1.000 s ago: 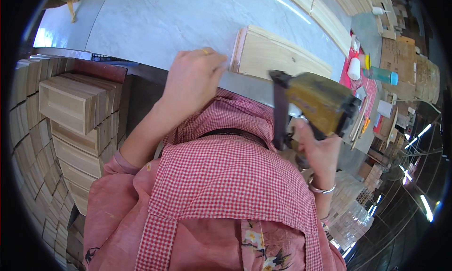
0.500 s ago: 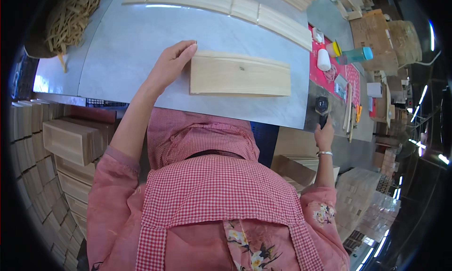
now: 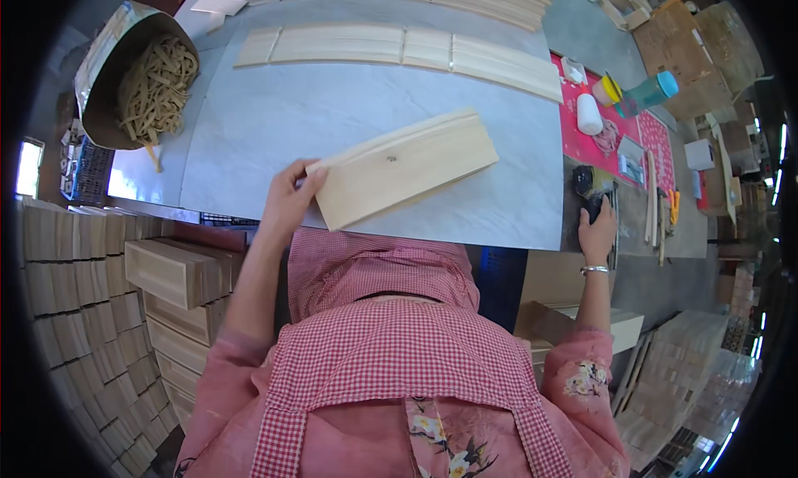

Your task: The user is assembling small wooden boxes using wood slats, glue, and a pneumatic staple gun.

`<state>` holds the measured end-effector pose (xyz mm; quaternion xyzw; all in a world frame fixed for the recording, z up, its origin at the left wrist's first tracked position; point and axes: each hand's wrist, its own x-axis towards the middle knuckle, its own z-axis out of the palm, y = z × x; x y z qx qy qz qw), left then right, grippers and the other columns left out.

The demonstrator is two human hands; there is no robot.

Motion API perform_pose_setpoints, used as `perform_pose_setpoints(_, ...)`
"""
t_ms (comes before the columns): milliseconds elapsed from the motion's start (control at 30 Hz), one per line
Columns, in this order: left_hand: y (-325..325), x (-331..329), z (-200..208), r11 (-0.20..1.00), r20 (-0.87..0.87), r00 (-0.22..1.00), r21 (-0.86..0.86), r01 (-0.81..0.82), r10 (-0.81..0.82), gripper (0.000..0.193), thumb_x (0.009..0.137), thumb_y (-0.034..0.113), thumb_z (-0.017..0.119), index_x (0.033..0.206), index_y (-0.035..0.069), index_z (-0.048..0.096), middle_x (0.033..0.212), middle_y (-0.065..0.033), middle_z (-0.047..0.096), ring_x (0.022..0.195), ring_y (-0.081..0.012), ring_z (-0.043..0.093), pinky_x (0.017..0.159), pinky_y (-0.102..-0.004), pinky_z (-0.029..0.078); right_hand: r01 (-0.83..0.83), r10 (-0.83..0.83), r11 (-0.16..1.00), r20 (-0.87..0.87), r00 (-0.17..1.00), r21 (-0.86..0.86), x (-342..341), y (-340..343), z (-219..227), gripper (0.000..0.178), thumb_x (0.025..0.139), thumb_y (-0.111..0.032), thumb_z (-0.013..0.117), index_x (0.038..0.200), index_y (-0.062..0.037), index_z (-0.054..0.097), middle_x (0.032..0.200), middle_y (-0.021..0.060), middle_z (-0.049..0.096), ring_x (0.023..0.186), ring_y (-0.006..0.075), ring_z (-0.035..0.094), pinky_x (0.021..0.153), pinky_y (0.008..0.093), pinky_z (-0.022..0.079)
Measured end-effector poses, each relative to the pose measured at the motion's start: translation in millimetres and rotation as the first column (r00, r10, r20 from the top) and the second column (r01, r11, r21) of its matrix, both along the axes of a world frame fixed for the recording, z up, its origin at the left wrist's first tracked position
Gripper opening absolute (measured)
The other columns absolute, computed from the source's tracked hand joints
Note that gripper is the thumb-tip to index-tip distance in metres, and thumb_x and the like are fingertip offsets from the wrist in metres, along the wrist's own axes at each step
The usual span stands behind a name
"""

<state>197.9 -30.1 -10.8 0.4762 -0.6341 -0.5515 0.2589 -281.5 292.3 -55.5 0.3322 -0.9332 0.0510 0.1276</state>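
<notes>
A pale wooden board [image 3: 407, 169] with a small dark knot lies slanted on the grey-white tabletop, its right end farther from me. My left hand [image 3: 291, 195] grips the board's left end, thumb on the near face and fingers along the edge. At the table's right side my right hand [image 3: 598, 229] is closed round the black handle of a hand tool [image 3: 588, 187] with a rounded dark head. The tool's exact kind I cannot make out. Beyond the board, a row of grooved wooden strips [image 3: 349, 46] stretches across the table.
A bin [image 3: 91, 79] of curled wood strips stands at the far left. To the right, a white bottle [image 3: 589, 115] and a teal bottle [image 3: 648, 94] rest near a red cloth. Wooden boxes [image 3: 158, 270] are stacked below left; cardboard boxes [image 3: 677, 54] sit at far right.
The board has turned, its left end swinging toward me and its right end away. My left hand has moved nearer with it. My right hand stays on the black tool. The view has shifted slightly.
</notes>
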Motion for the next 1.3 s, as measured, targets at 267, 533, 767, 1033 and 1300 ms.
perform_pose_setpoints(267,96,5,2,0.952,0.051,0.954,0.066,-0.299,0.296,0.038,0.099,0.012,0.059,0.133,-0.003,0.057,0.117,-0.0136,0.064,0.094,-0.0182,0.06,0.082,-0.0273,0.051,-0.044,0.032,0.989,-0.087,0.996,-0.138,13,-9,3,0.054,0.089,-0.018,0.068,0.138,-0.0013,0.053,0.119,0.0225,0.061,0.103,0.0431,0.061,0.092,0.0476,0.05)
perform_pose_setpoints(533,111,-34,11,0.931,0.076,0.971,0.309,0.192,-0.225,0.058,0.097,0.02,0.067,0.144,-0.005,0.041,0.11,-0.019,0.061,0.096,-0.0221,0.062,0.082,-0.0321,0.054,0.144,0.29,0.916,0.867,0.405,-0.374,214,-56,63,0.035,0.106,-0.022,0.05,0.128,0.0021,0.06,0.099,0.0118,0.067,0.07,0.0154,0.064,0.065,0.0253,0.053)
perform_pose_setpoints(767,110,-72,-1,0.91,0.031,0.942,0.27,0.315,-0.335,0.069,0.089,0.03,0.075,0.138,-0.008,0.045,0.1,-0.0212,0.066,0.09,-0.0245,0.067,0.075,-0.0324,0.055,0.052,0.504,0.815,0.749,0.43,-0.577,221,-69,27,0.041,0.107,-0.029,0.047,0.122,0.0053,0.064,0.102,0.0109,0.069,0.084,0.0155,0.06,0.075,0.0268,0.052)
perform_pose_setpoints(1033,63,-77,0,0.963,-0.028,0.979,0.176,0.204,-0.203,0.032,0.096,0.022,0.063,0.111,-0.004,0.072,0.091,-0.0098,0.071,0.085,-0.0161,0.067,0.074,-0.0268,0.053,0.097,0.439,0.847,0.791,0.426,-0.522,182,-103,52,0.032,0.097,-0.017,0.065,0.123,0.0023,0.065,0.109,0.011,0.068,0.095,0.0199,0.063,0.085,0.0309,0.052)
perform_pose_setpoints(1300,-126,-122,-15,0.818,0.262,0.965,-0.56,0.131,0.025,0.047,0.085,0.026,0.078,0.127,0.005,0.068,0.128,-0.0105,0.069,0.111,-0.0259,0.066,0.097,-0.0369,0.051,-0.684,0.822,0.551,0.172,0.542,-0.479,199,-110,67,0.04,0.074,-0.008,0.082,0.113,-0.0081,0.072,0.126,0.0075,0.064,0.116,0.0268,0.057,0.099,0.0376,0.045)
